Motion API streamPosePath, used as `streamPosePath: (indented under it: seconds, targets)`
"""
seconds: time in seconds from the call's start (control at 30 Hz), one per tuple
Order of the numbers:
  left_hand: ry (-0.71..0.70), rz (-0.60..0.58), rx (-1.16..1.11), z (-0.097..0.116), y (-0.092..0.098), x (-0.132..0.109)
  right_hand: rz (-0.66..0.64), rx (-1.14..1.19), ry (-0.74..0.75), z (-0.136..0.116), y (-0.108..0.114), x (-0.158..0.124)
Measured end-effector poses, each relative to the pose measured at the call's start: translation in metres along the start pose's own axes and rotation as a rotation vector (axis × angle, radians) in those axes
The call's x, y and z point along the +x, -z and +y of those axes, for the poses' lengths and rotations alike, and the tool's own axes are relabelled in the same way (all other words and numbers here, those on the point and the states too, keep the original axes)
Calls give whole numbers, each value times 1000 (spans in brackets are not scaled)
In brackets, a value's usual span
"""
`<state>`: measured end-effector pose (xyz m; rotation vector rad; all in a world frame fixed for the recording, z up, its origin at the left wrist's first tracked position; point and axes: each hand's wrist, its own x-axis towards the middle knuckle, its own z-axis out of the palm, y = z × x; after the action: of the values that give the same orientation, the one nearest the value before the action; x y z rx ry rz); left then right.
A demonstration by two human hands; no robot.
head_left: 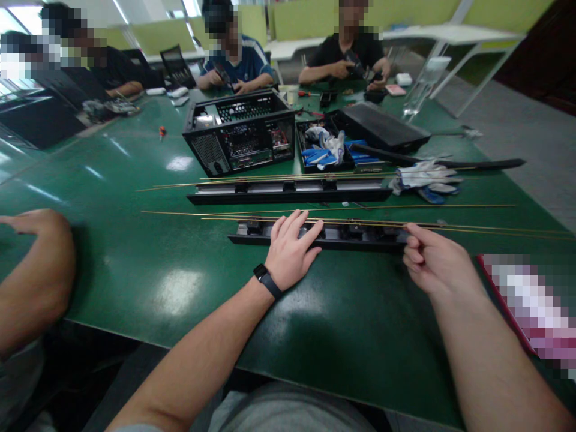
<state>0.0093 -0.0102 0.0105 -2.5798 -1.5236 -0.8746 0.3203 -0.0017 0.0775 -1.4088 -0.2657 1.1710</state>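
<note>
A black metal rail [337, 240] lies crosswise in front of me, with long thin brass-coloured rods [477, 228] along its top. My left hand [292, 249], with a dark watch on its wrist, rests on the middle of the rail and rods, its fingers spread. At the rail's right end my right hand [427, 255] is closed, thumb and forefinger pinching the rods. Just behind lies a second black rail [292, 195], with more thin rods [270, 178] over it.
A black computer case [238, 132], a black tray [346, 163] with blue-white gloves [326, 147], and another glove pair [427, 177] stand behind. A clear bottle [425, 87] is at back right. A person's arm [40, 264] rests at left; several people sit around the table.
</note>
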Motion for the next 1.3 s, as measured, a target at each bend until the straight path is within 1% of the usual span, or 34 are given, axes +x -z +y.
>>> streamPosePath:
  seconds: [0.17, 0.33, 0.5, 0.7, 0.83, 1.03, 1.13, 1.3]
  targets:
    - [0, 11, 8, 0, -1, 0, 20, -14, 18, 0, -3, -5]
    - [-9, 16, 4, -1, -2, -1, -10, -69, 42, 1, -3, -7]
    - [-12, 21, 7, -1, -2, -1, -44, -134, 44, 4, 1, 2]
    - [-15, 20, 6, -1, -2, 0, -91, -109, 44, 8, 8, 13]
    - [-9, 5, -1, -1, -1, 0, -59, -50, 24, 4, 6, 8]
    - [-2, -7, -5, 0, 1, 0, 17, -1, -6, -4, -6, -8]
    - [4, -9, -5, 0, 1, 1, 9, -15, -3, -3, -6, -10]
    - [-6, 0, -2, 1, 1, 1, -49, -99, 15, 1, 0, -3]
